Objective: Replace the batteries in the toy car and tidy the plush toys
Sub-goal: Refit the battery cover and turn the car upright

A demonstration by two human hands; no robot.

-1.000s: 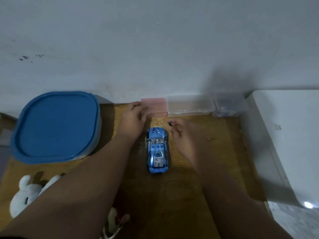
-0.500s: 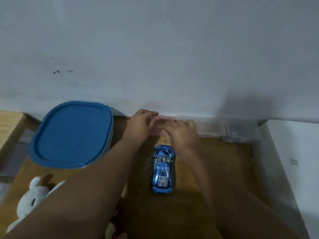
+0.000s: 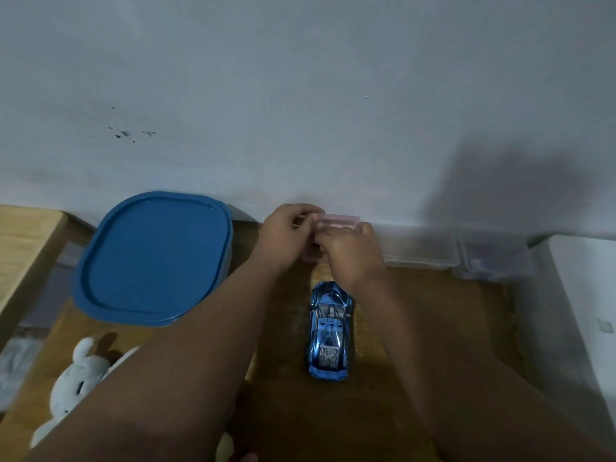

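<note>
Reaching to the back of the table [image 3: 433, 328], I had both hands on the pink box [image 3: 340, 221] that stood against the wall [image 3: 300, 95]. My left hand [image 3: 286, 238] lay over its left end, fingers curled across the top edge; my right hand [image 3: 353, 251] covered its front and right side, fingers bent down onto it. Both were in contact with the box — but how firmly either gripped it, or whether anything small was pinched between the fingers, I could not tell, since the hands hid most of it.

The car [image 3: 330, 331] sat on its wheels on the table, just nearer than my right wrist and apart from both hands, its length running from the wall toward me.

Right of the pink box, two clear boxes [image 3: 420, 248] stood in a row along the wall. A tub with a blue lid [image 3: 153, 258] sat at the left of the table, near my left forearm. One white plush [image 3: 80, 381] lay at the near left — partly hidden under that forearm.
</note>
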